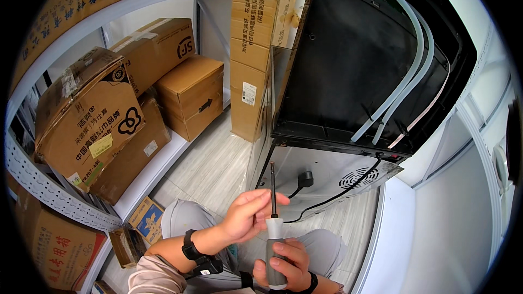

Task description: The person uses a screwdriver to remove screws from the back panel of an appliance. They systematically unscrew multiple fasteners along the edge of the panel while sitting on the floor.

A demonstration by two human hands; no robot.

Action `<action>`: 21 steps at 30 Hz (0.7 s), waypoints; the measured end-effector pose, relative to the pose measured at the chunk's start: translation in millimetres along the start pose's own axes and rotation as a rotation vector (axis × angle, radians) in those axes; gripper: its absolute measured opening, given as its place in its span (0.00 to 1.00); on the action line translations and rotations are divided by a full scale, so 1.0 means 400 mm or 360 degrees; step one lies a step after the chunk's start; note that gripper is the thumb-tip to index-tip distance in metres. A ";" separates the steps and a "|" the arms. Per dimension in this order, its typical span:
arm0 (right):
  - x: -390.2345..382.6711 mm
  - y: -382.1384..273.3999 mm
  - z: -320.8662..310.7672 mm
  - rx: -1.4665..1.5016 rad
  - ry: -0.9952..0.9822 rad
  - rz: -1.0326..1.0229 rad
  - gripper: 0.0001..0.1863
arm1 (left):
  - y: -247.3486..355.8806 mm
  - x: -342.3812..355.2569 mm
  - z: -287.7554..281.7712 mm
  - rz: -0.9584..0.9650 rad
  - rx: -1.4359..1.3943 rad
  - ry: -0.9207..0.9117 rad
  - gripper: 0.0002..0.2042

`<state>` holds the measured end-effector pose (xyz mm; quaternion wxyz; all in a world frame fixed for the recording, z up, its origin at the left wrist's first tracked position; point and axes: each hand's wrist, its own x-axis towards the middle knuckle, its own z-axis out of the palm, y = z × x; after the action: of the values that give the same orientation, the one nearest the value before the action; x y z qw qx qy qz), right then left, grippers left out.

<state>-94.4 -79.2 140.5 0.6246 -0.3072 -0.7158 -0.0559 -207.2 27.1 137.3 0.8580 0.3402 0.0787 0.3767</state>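
A screwdriver (pixel 276 228) with a grey handle and a long dark shaft points upward in front of me. My right hand (pixel 291 267) is closed around its handle. My left hand (pixel 251 215) is at the shaft, its thumb and fingers closed about it. At the shaft's tip shows something small and brownish, too small to name. Just beyond the tip stands a black appliance housing (pixel 348 76), its open back toward me. Below it, a metal bottom panel (pixel 294 158) carries a round vent grille (pixel 358 177) and a black power plug (pixel 306 179) on a cable.
Pale tubes (pixel 419 43) run inside the housing. On the left, a metal shelf (pixel 60 188) holds several cardboard boxes (pixel 90 120). A tall carton (pixel 250 65) stands behind. Smaller boxes (pixel 146 219) lie beside my left knee. A white ledge (pixel 389 228) borders the floor at right.
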 end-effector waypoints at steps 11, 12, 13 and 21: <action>0.006 0.000 0.013 -0.0155 0.0064 -0.0122 0.21 | 0.065 0.057 0.030 -0.0047 -0.0369 0.0371 0.15; 0.012 -0.004 0.011 -0.0176 0.0037 -0.0123 0.21 | 0.068 0.060 0.032 -0.0059 -0.0371 0.0388 0.14; 0.015 -0.006 0.008 -0.0198 0.0006 -0.0124 0.20 | 0.068 0.063 0.033 -0.0071 -0.0378 0.0404 0.14; 0.020 -0.001 -0.012 -0.0143 -0.0036 -0.0166 0.17 | 0.063 0.067 0.059 -0.0095 -0.0505 0.0534 0.12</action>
<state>-90.6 -78.7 148.9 0.5983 -0.2978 -0.7347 -0.1169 -193.9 45.6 174.6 0.8864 0.1311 0.1700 0.4101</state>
